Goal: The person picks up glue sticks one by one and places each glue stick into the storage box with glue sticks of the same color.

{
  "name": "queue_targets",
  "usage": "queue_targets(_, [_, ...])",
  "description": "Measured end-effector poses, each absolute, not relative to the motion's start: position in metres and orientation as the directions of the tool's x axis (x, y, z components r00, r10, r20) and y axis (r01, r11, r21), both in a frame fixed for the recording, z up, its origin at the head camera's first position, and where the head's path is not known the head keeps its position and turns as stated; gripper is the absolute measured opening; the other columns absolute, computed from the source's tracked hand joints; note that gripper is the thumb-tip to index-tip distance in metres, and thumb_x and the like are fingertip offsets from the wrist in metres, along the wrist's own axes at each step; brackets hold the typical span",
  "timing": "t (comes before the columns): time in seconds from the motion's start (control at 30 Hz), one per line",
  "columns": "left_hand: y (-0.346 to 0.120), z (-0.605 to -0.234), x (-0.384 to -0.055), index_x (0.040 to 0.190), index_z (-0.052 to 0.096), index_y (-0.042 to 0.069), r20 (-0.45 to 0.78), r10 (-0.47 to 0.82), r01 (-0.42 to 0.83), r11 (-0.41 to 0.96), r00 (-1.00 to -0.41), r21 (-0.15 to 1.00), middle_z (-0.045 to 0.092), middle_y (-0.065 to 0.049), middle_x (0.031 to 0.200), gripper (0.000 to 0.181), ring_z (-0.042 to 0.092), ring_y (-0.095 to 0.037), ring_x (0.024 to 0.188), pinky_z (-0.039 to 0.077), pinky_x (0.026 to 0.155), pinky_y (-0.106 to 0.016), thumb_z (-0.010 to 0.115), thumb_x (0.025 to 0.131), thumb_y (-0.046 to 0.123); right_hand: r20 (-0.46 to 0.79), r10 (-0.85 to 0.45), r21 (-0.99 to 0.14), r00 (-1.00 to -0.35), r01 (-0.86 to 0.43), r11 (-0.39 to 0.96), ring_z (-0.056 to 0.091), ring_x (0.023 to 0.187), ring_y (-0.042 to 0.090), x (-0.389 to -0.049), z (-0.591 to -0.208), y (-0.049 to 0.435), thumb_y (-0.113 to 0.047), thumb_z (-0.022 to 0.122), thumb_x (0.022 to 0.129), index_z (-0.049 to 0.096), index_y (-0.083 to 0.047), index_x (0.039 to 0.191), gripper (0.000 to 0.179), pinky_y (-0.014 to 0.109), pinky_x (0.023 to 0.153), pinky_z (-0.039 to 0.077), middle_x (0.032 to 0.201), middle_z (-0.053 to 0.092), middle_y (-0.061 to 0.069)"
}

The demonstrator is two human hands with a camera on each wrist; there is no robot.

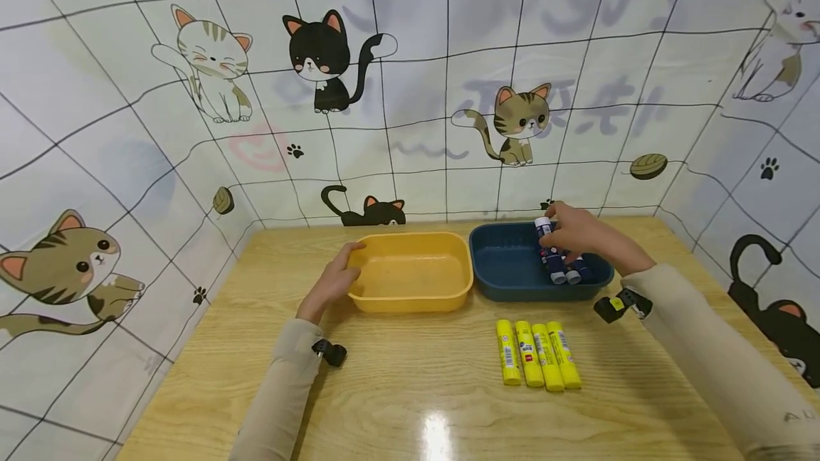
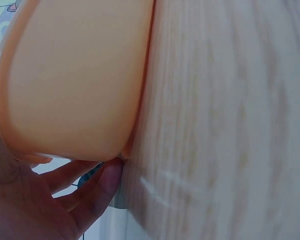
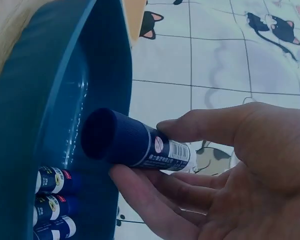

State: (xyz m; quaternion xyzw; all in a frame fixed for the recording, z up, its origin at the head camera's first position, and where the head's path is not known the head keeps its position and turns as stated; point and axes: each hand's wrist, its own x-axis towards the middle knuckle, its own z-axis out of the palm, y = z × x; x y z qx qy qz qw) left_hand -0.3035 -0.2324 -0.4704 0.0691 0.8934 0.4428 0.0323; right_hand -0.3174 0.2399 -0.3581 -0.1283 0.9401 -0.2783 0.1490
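My right hand [image 1: 579,233] pinches a navy glue stick [image 3: 140,142] between thumb and fingers, tilted over the dark blue bin [image 1: 506,294]. Below it, several more navy glue sticks [image 3: 55,206] lie side by side in that bin, partly hidden by the hand in the head view. At the left end of the yellow bin [image 1: 410,302], my left hand [image 1: 332,277] holds the rim and end wall. Its fingers [image 2: 95,200] lie against the outside wall near the base in the left wrist view. Nothing lies inside the yellow bin.
A row of several yellow glue sticks [image 1: 538,354] lies on the wooden table [image 1: 384,390] in front of the dark blue bin. Both bins stand side by side near the back wall [image 1: 416,126], which is covered with a cat-print sheet.
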Motion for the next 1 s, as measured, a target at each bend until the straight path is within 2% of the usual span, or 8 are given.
queue_targets(0.07, [-0.232,-0.469,-0.304,0.156,0.038,0.014,0.008,0.154,0.1,0.599,-0.988,0.794,0.031,-0.018,0.168,0.061,0.033,-0.039,0.15,0.03,0.119,-0.057,0.044,0.096,0.008,-0.236,-0.331,-0.573,-0.914,-0.145,0.807,0.068,0.087,0.029,-0.325,-0.359,0.24,-0.017,0.063,0.099,0.028,0.017,0.147,0.069,0.043,0.07,0.062,0.107,0.064,0.028])
queue_targets(0.1, [-0.232,-0.469,-0.305,0.156,0.038,0.014,0.011,0.154,0.103,0.6,-0.988,0.793,0.031,-0.018,0.168,0.06,0.033,-0.039,0.151,0.029,0.12,-0.057,0.043,0.097,0.008,-0.246,-0.336,-0.572,-0.909,-0.143,0.808,0.068,0.087,0.027,-0.329,-0.359,0.24,-0.017,0.064,0.099,0.036,0.018,0.142,0.062,0.042,0.07,0.063,0.104,0.066,0.026])
queue_targets(0.2, [-0.232,-0.469,-0.307,0.157,0.038,0.015,0.009,0.152,0.1,0.599,-0.988,0.794,0.031,-0.017,0.168,0.061,0.034,-0.038,0.15,0.029,0.119,-0.056,0.043,0.097,0.008,-0.288,-0.349,-0.557,-0.892,-0.14,0.818,0.07,0.08,0.025,-0.34,-0.362,0.237,-0.015,0.066,0.097,0.058,0.016,0.118,0.038,0.042,0.07,0.063,0.092,0.069,0.02])
queue_targets(0.3, [-0.232,-0.469,-0.307,0.157,0.037,0.015,0.003,0.149,0.093,0.601,-0.989,0.794,0.03,-0.017,0.168,0.061,0.035,-0.037,0.148,0.03,0.117,-0.055,0.043,0.097,0.008,-0.331,-0.348,-0.534,-0.877,-0.129,0.835,0.071,0.076,0.024,-0.351,-0.365,0.234,-0.015,0.067,0.096,0.068,0.006,0.093,0.021,0.043,0.071,0.063,0.085,0.07,0.017])
queue_targets(0.53, [-0.231,-0.47,-0.307,0.157,0.038,0.017,-0.006,0.149,0.083,0.588,-0.989,0.805,0.03,-0.016,0.169,0.061,0.036,-0.036,0.145,0.031,0.116,-0.053,0.044,0.097,0.008,-0.376,-0.323,-0.487,-0.868,-0.111,0.866,0.074,0.071,0.027,-0.366,-0.374,0.229,-0.013,0.066,0.094,0.073,0.006,0.088,0.021,0.042,0.071,0.063,0.08,0.073,0.017])
queue_targets(0.77, [-0.23,-0.468,-0.305,0.156,0.039,0.016,-0.009,0.144,0.077,0.583,-0.99,0.809,0.031,-0.017,0.168,0.06,0.037,-0.037,0.143,0.032,0.115,-0.054,0.044,0.097,0.008,-0.385,-0.266,-0.438,-0.884,-0.079,0.895,0.068,0.057,0.018,-0.376,-0.39,0.225,-0.01,0.071,0.087,0.07,0.003,0.08,0.014,0.036,0.063,0.061,0.065,0.065,0.007])
queue_targets(1.0, [-0.23,-0.469,-0.304,0.156,0.039,0.016,-0.014,0.14,0.071,0.58,-0.99,0.811,0.031,-0.016,0.168,0.06,0.037,-0.038,0.145,0.031,0.117,-0.056,0.044,0.097,0.007,-0.363,-0.206,-0.39,-0.909,-0.053,0.919,0.065,0.054,0.018,-0.372,-0.4,0.218,-0.01,0.07,0.089,0.069,0.005,0.091,0.015,0.034,0.06,0.059,0.061,0.064,0.007])
